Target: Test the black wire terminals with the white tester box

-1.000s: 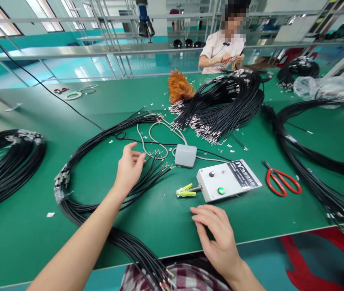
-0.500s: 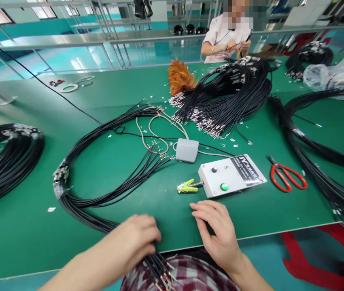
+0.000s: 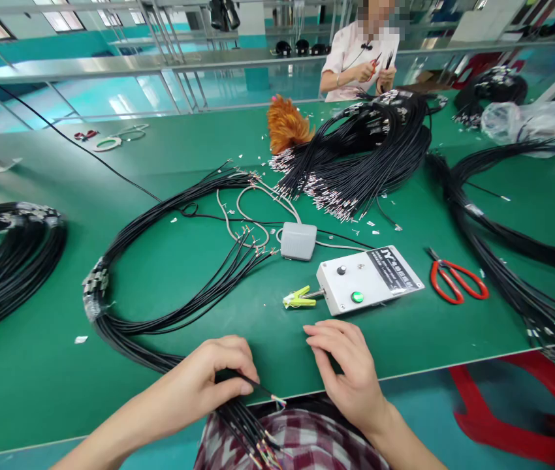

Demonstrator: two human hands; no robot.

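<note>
Black wire singled out at the near edge

Black cable bundle (image 3: 160,326) loops across the green worktop (image 3: 37,378) and runs down off the near edge into the lap. Left hand (image 3: 209,382), which a second ago reached out over the stripped ends near the grey foot pedal (image 3: 298,240), has come back to the near edge and is now closed in a pinch on one single wire (image 3: 260,390), drawn clear of the rest, its bared tip pointing right. Half a second ago the same hand lay over the bundle with no wire yet separated

Right hand (image 3: 348,372) has barely shifted: flat on the worktop, fingers loosely spread, holding nothing, fingertips toward the wire tip but apart from it

Just beyond the right hand: white control box (image 3: 368,281) with green button, yellow-green clip (image 3: 297,299) at its left end. Both untouched. Red scissors (image 3: 456,282) lie to the right

Judgement: one wire is picked from the bundle and presented toward the free hand and the clip

Far side: another person (image 3: 360,55) works with both hands at a separate cable heap (image 3: 365,156); orange duster (image 3: 287,127) beside it
</note>
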